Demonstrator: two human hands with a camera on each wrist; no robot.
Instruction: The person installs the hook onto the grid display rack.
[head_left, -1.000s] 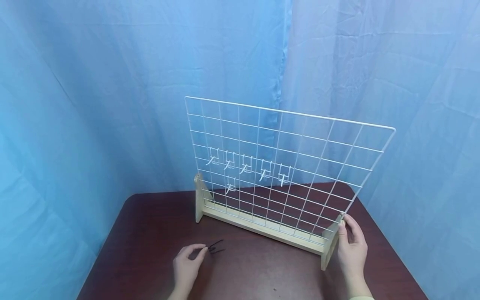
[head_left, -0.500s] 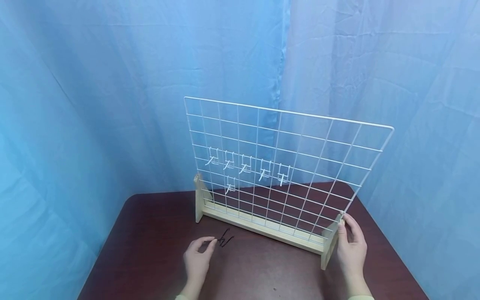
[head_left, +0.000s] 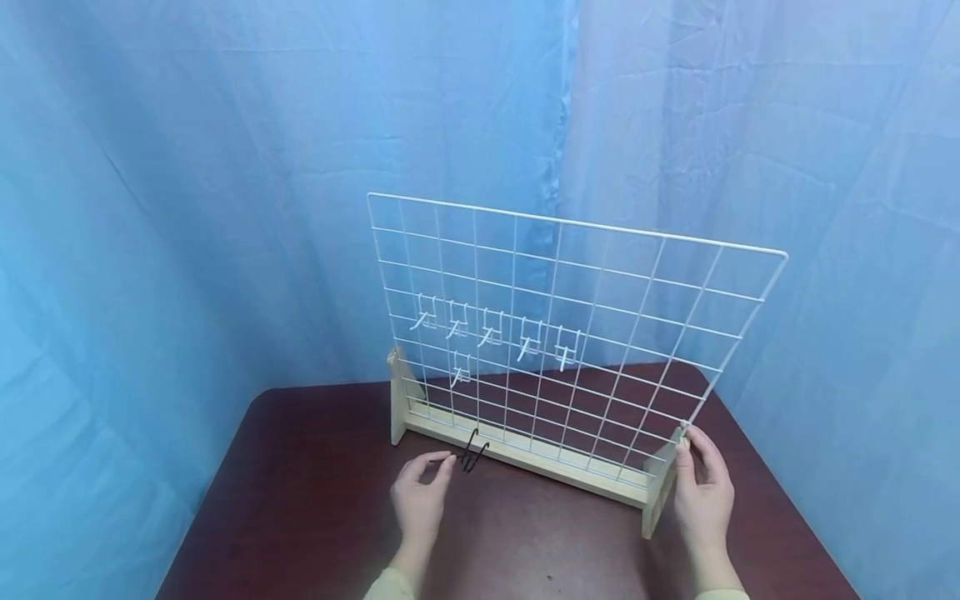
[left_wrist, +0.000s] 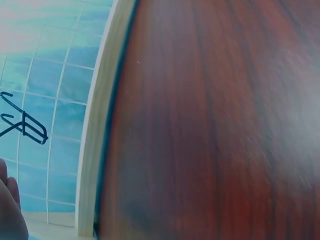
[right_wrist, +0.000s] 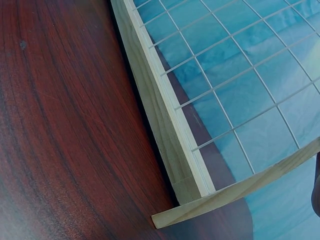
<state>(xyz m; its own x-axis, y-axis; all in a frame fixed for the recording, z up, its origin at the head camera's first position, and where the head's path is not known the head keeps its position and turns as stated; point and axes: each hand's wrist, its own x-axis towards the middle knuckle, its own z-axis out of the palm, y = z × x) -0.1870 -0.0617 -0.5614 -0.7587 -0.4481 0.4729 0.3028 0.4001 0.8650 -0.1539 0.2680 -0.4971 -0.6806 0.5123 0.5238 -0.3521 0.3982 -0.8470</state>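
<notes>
Between left thumb and fingertips, my left hand [head_left: 420,496] pinches a black wire hook [head_left: 472,454] by its stem. Two bent prongs of the hook point up toward the white wire grid panel [head_left: 552,295], in front of the wooden base bar [head_left: 525,454]. The left wrist view shows the hook [left_wrist: 35,127] before the grid, with part of the hand at the lower left. My right hand [head_left: 703,492] grips the top of the right wooden upright [head_left: 660,487], where the grid's side wire enters. Several white hooks [head_left: 490,337] hang in a row on the grid, one more [head_left: 461,375] below them.
The stand is on a dark red-brown table [head_left: 315,467] with rounded back corners. A left wooden upright [head_left: 398,400] supports the grid's other end. Light blue curtains [head_left: 262,167] hang behind and on both sides. A small speck [head_left: 550,577] lies near the table's front.
My left hand has moved right and up toward the grid, carrying the black hook, whose prongs have turned upward. My right hand has stayed on the right upright.
</notes>
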